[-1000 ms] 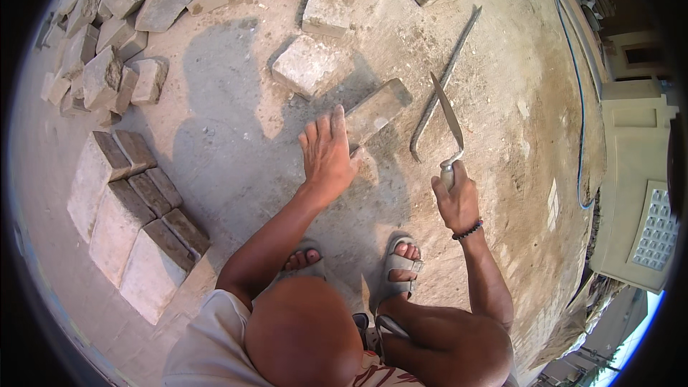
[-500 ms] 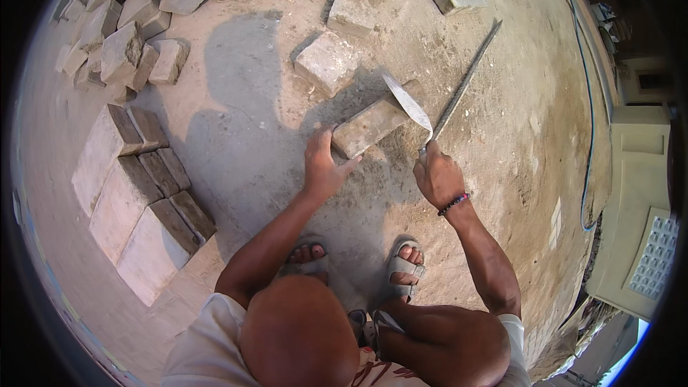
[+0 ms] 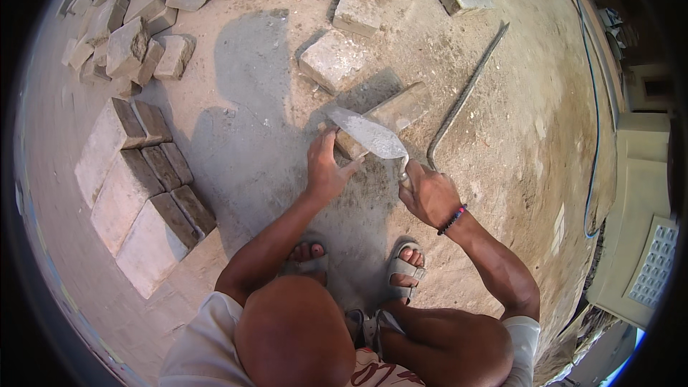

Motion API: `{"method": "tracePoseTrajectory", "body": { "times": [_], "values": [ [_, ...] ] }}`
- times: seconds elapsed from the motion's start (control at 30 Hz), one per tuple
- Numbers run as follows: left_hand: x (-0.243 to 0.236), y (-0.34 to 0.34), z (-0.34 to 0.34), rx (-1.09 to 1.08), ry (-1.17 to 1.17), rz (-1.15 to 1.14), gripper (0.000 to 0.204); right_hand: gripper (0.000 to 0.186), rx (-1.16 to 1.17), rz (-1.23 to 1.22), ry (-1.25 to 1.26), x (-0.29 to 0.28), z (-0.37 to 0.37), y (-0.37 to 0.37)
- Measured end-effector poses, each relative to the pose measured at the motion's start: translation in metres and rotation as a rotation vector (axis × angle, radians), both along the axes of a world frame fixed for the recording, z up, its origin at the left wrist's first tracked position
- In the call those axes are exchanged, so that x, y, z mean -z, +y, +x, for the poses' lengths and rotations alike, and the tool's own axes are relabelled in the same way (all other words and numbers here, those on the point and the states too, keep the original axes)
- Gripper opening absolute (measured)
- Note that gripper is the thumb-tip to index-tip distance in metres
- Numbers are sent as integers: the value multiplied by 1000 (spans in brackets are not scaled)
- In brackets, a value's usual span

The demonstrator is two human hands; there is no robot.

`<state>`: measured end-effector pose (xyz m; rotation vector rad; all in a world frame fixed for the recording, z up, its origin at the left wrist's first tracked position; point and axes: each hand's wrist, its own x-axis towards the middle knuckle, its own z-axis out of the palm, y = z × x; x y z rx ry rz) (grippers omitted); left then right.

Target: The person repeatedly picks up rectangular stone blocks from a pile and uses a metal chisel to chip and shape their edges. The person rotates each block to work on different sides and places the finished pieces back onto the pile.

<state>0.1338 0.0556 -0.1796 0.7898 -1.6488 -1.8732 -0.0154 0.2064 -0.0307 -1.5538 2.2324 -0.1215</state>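
My left hand [image 3: 330,167] grips the near end of a long grey-brown brick [image 3: 401,109], which is tilted with its far end toward the upper right. In my right hand [image 3: 431,197] is a trowel [image 3: 370,135], held by its handle with the fingers wrapped round it. The pointed metal blade lies across the near half of the brick, its tip close to my left fingers, and hides part of the brick. From this view I cannot tell whether the blade touches the brick's face. A bead bracelet circles my right wrist.
A pale block [image 3: 333,59] lies just beyond the brick. A bent metal bar [image 3: 467,93] rests on the ground to the right. Stacked bricks [image 3: 136,186] stand at the left, with a heap of broken blocks [image 3: 129,43] at the far left. A blue hose [image 3: 596,136] runs along the right.
The trowel blade has swung left and toward me, from the brick's far end to over its near half. My right hand moved slightly left and nearer; my left hand keeps its grip.
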Motion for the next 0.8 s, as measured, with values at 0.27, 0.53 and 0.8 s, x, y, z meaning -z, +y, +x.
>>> {"method": "tracePoseTrajectory", "body": {
  "times": [0.27,0.53,0.8],
  "values": [
    [-13,3,-9,-49,-329,-496,80,27,498,10,175,5,-127,19],
    [-14,8,-6,17,-385,-451,79,29,190,76,291,44,-72,44],
    [-5,17,29,-95,-302,-311,63,27,396,-225,-80,-43,-25,13]
  ]
}}
